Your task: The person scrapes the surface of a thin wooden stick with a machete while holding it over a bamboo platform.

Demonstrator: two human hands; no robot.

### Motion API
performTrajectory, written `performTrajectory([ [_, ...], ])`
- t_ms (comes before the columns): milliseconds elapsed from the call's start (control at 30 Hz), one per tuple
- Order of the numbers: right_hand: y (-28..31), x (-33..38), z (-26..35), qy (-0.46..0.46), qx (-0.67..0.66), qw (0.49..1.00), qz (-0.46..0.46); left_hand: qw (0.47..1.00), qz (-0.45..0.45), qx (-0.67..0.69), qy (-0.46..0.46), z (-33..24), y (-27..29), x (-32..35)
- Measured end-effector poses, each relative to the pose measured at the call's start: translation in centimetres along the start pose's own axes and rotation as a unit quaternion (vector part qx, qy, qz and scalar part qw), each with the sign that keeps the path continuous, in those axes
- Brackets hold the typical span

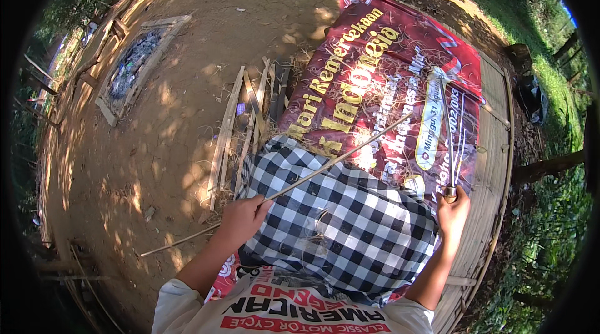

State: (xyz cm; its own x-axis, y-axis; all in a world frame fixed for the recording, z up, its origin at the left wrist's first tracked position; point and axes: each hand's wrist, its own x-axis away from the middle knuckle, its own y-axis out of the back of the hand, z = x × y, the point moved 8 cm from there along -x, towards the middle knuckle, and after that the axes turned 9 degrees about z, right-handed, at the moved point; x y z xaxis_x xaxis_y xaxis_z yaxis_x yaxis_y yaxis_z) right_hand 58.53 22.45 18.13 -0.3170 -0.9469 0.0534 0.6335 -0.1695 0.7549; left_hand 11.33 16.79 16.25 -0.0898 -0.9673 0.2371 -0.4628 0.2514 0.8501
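Note:
My left hand (245, 218) is closed around a long thin bamboo stick (337, 160). The stick runs slantwise from the lower left, across my lap, to above the printed banner. My right hand (454, 214) grips the handle of a long, narrow-bladed knife (450, 140), its blade pointing away from me over the banner. Blade and stick are apart, the stick's far end lying left of the blade. A black-and-white checkered cloth (350, 221) covers my lap, with a few curled shavings on it.
A dark red banner (387, 34) strewn with thin shavings covers part of a bamboo platform (492, 165). Split bamboo strips (226, 134) lie at its left edge. Farther left, a wood-framed pit (140, 62) holds ash and litter. Green plants (550, 240) border the right side.

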Motion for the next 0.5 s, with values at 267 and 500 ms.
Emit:
performTrajectory([
  [267, 2.9, 7.2, 6.2, 0.141, -0.048, 0.989, -0.014, 0.98, -0.07, -0.097, -0.158, -7.6, 5.7, -1.6],
  [500, 2.9, 11.0, 9.0, 0.212, -0.061, 0.975, -0.013, 0.975, -0.042, -0.043, -0.215, -10.6, 4.1, -1.5],
])
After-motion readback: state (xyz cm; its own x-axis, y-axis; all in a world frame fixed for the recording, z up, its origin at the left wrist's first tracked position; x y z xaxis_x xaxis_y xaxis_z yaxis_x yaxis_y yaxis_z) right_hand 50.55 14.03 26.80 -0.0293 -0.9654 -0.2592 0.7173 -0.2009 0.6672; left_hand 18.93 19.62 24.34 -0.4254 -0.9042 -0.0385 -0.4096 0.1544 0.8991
